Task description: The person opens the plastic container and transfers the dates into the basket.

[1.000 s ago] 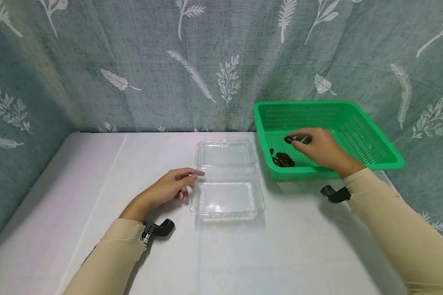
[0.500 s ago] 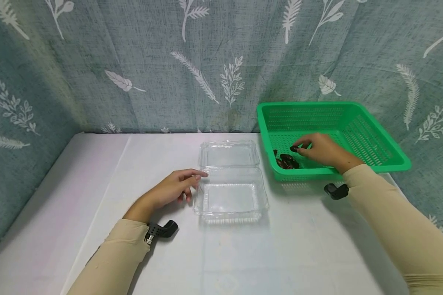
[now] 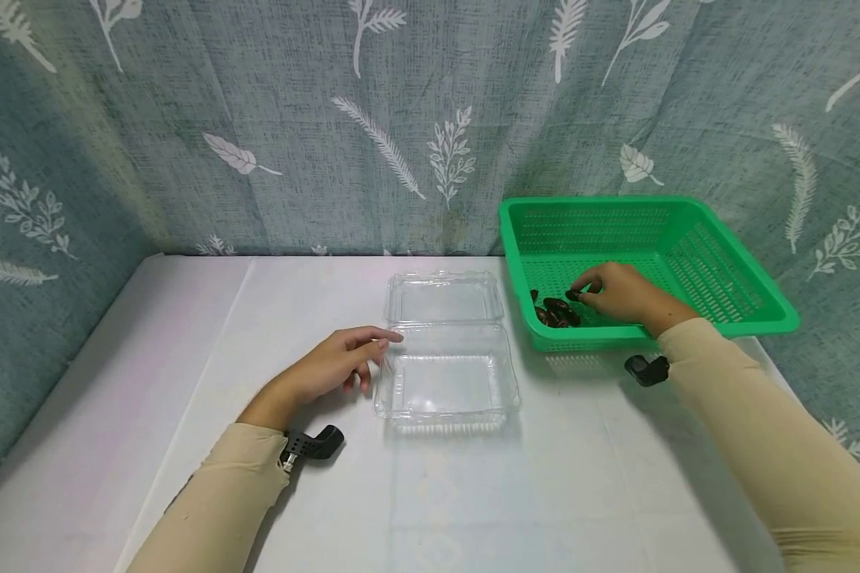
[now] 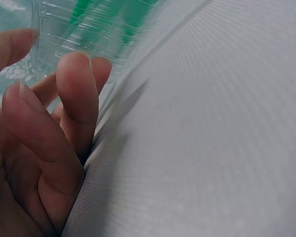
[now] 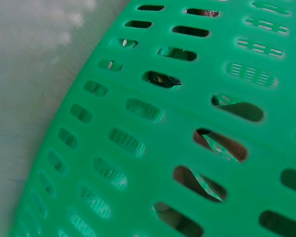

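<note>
Green basket [image 3: 724,263] wall fills right-wrist view | right hand [image 3: 619,293] grip pinches dark piece [image 3: 572,295] | left hand [image 3: 330,368] relaxed

Bare tabletop [image 3: 473,493] before open clamshell [image 3: 446,374]

text: none readable | labels: none | brands: none | numbers: none | signs: none | curtain [image 3: 401,119]: leaf and fern print only, no lettering | green basket [image 3: 752,310]: plain | clear box [image 3: 444,382]: plain
</note>
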A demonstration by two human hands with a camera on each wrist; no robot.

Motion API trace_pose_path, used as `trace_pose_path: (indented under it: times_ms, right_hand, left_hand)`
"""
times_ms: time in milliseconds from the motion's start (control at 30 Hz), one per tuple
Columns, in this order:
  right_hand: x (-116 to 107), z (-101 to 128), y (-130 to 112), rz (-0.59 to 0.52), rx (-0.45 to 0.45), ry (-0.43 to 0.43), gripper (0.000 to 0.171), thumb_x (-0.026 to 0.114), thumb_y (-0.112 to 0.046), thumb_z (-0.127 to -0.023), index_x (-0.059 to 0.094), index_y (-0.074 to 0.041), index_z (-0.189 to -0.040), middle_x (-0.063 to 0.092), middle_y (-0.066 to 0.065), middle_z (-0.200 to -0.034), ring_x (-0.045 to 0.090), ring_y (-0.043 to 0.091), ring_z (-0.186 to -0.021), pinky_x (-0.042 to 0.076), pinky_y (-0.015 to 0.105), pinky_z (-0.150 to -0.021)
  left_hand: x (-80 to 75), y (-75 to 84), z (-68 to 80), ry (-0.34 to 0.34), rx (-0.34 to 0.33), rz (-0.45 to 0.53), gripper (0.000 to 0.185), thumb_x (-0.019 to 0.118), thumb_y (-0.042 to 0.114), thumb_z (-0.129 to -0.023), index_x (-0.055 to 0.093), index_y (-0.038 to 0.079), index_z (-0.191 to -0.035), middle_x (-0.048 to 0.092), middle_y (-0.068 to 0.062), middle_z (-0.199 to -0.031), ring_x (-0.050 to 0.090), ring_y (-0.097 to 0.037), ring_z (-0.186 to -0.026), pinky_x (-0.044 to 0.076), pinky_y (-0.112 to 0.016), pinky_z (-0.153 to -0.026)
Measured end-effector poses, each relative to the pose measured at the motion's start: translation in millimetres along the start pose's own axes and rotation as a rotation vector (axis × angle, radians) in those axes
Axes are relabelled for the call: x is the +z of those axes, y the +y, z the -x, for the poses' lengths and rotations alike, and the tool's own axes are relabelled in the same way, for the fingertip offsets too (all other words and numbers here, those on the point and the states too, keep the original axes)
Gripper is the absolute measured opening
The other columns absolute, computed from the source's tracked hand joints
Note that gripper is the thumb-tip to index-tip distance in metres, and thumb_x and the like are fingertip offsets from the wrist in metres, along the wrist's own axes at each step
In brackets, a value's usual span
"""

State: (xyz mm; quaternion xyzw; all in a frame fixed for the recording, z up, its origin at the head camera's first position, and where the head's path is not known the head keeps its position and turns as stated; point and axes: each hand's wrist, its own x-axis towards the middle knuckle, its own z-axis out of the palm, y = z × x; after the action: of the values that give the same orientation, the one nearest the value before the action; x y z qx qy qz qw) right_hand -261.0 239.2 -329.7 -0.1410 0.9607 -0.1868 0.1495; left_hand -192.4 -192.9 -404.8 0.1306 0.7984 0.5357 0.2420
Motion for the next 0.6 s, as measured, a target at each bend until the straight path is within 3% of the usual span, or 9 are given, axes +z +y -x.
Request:
trace_pose_path:
  times_ms: [133,233,600]
  right_hand:
    - [1.1,-3.0,2.9,0.01,0.008,-0.006,0.029,0.057,-0.009,-0.1,0.067,0.002,-0.125,0.062,0.03,-0.124,0.063,0.042,-0.107,0.053,0.05,-0.079]
    - [2.3,-6.3,4.2,0.022,0.001,-0.018,0.029,0.057,-0.009,-0.1,0.067,0.001,-0.126,0.062,0.031,-0.126,0.061,0.045,-0.111,0.052,0.055,-0.085]
    - [8.2,-8.8,4.5,-0.013,0.0,-0.069,0.032,0.057,-0.011,-0.1,0.064,0.003,-0.128,0.064,0.03,-0.121,0.064,0.043,-0.106,0.053,0.055,-0.086]
  left_hand:
    - [0.3,-1.0,-2.1,-0.004,0.001,0.02,0.04,0.048,0.041,-0.105,0.058,0.021,-0.139,0.059,-0.012,-0.106,0.064,-0.016,-0.062,0.045,-0.025,-0.05]
    - [-0.3,-1.7,-3.3,0.0,-0.005,0.024,0.04,0.048,0.042,-0.105,0.058,0.022,-0.139,0.059,-0.011,-0.106,0.064,-0.016,-0.062,0.045,-0.025,-0.051]
    - [-1.6,-5.2,0.1,-0.002,-0.011,0.016,0.042,0.048,0.042,-0.105,0.057,0.02,-0.14,0.059,-0.012,-0.105,0.063,-0.016,-0.062,0.045,-0.025,-0.051]
